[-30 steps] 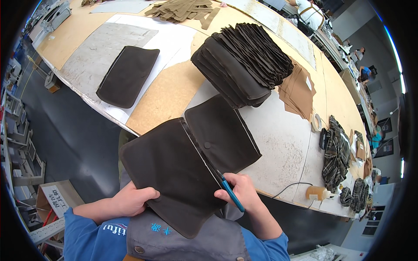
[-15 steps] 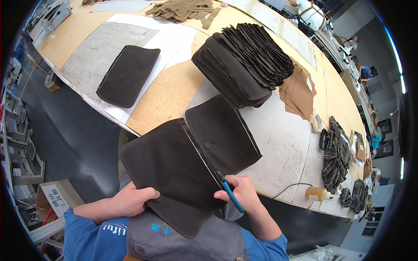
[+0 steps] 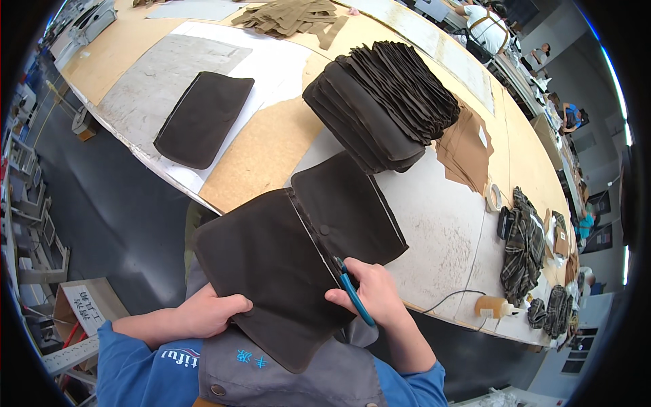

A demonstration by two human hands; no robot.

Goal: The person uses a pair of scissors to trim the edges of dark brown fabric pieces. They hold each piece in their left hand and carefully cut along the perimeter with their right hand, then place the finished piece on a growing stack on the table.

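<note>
My left hand (image 3: 215, 311) pinches the near left edge of a dark brown leather-like panel (image 3: 264, 251), thumb on top. My right hand (image 3: 369, 292) is closed on teal thread snips (image 3: 354, 296). Their tip lies at the panel's right edge, where a pale line runs along it. Beyond that edge, a second dark panel (image 3: 349, 210) with a round button-like mark lies on the table. The near part of the held panel rests over my grey apron.
A thick stack of dark panels (image 3: 383, 108) stands ahead. Another dark panel (image 3: 205, 121) lies at the left. Brown sheets (image 3: 466, 149), a tape roll (image 3: 493, 197), plaid cloth (image 3: 523, 244) and an amber bottle (image 3: 494, 307) sit at the right. Tan strips (image 3: 285, 17) lie at the far side.
The snips and my right hand have shifted slightly up and left along the panel's edge. My left hand keeps its grip, and the held panel has moved slightly right.
</note>
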